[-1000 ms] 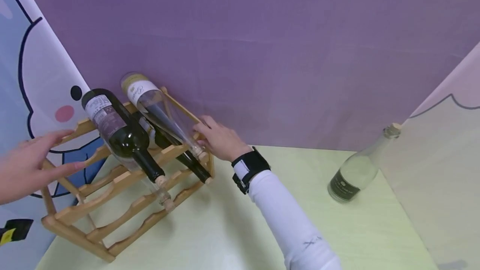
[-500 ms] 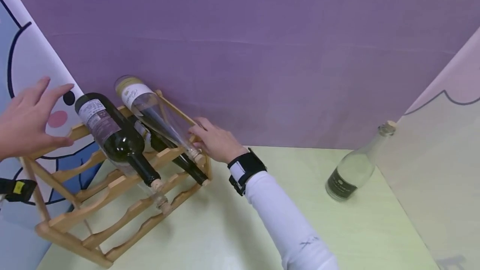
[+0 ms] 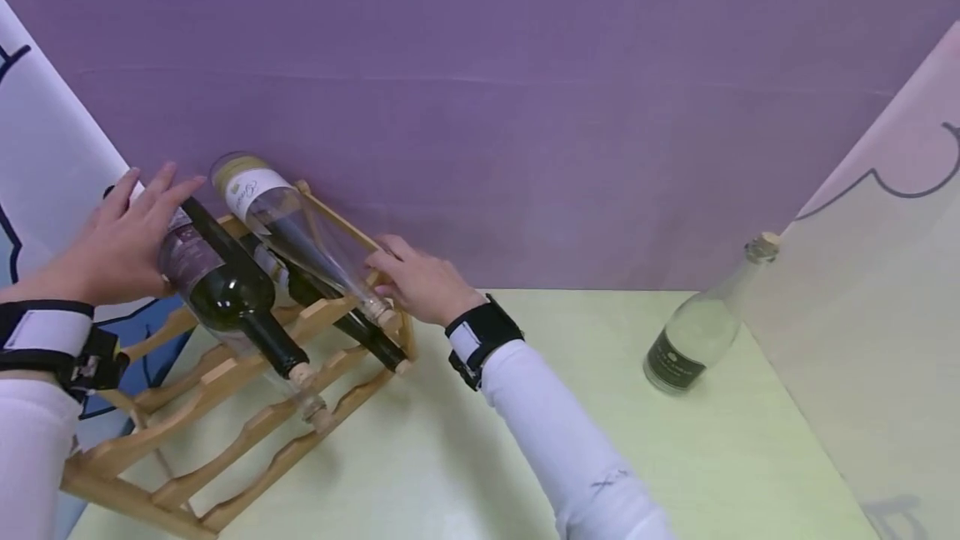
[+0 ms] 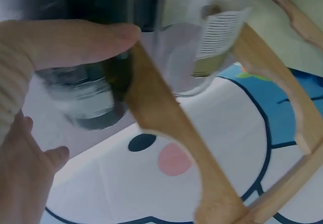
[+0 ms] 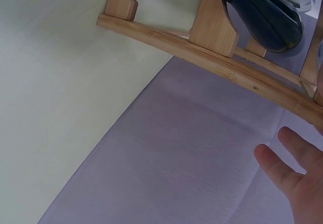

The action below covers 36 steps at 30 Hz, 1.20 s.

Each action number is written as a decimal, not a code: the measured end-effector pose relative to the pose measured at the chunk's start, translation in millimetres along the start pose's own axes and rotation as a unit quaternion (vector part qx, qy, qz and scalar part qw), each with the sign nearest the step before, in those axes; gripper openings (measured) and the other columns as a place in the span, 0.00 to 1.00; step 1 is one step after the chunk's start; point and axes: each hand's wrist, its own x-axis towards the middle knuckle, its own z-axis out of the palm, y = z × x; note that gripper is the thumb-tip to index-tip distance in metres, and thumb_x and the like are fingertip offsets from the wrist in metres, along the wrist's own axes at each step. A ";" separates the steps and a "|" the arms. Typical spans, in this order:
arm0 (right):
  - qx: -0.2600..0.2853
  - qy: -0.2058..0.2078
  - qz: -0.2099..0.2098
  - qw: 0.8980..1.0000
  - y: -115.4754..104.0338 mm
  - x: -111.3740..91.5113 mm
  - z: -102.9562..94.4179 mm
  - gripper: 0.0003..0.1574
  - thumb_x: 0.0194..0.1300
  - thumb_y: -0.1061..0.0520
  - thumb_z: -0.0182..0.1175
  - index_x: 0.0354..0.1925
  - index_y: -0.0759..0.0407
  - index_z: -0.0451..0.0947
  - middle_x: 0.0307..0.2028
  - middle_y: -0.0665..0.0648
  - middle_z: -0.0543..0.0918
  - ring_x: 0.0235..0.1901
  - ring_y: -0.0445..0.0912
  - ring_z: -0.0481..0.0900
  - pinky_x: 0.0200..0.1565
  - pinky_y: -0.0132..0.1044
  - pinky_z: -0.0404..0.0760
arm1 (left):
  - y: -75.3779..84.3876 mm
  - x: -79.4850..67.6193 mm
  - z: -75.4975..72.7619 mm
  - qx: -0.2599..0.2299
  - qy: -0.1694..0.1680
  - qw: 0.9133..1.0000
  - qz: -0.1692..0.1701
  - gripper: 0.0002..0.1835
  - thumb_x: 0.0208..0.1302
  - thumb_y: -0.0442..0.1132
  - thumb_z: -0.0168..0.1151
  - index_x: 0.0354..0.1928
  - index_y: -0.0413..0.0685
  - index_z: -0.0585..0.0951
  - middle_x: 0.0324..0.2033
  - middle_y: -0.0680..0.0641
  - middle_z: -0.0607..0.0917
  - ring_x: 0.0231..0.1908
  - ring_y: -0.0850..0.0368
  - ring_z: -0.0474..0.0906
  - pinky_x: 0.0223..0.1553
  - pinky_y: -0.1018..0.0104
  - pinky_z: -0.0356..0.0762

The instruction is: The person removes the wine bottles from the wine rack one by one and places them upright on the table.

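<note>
A wooden wine rack [image 3: 217, 386] stands at the left, bearing several corked bottles. In its upper tier lies a dark wine bottle [image 3: 232, 294], neck toward me. My left hand [image 3: 123, 244] is at that bottle's base end, fingers spread over its far side. The left wrist view has the thumb [image 4: 101, 40] across the bottle's side. At the rack's right end my right hand [image 3: 427, 277] holds the end of the frame with thumb and forefinger. In the right wrist view two more fingers [image 5: 277, 166] stick out free beyond the rail [image 5: 222, 72].
Beside the dark bottle lies a clear bottle [image 3: 262, 198] with a white label. Below are another dark bottle [image 3: 378, 344] and a clear bottle's neck [image 3: 315, 411]. A clear corked bottle [image 3: 690, 340] stands upright on the pale table [image 3: 570, 332]. A purple backdrop [image 3: 525, 107] rises behind.
My left hand has risen from the rack's left end and moved right to the dark bottle's base. The right hand stays on the rack's right end.
</note>
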 end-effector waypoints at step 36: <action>0.003 -0.005 0.002 1.000 -2.2 0.3 1.5 0.19 0.71 0.45 0.51 0.58 0.46 0.71 0.67 0.54 0.63 0.43 0.42 0.78 0.33 0.35 0.84 | 0.7 -9.9 18.5 -0.006 0.071 0.993 0.091 0.47 0.29 0.29 0.81 0.60 0.43 0.71 0.61 0.27 0.67 0.67 0.24 0.49 0.53 0.13 0.49</action>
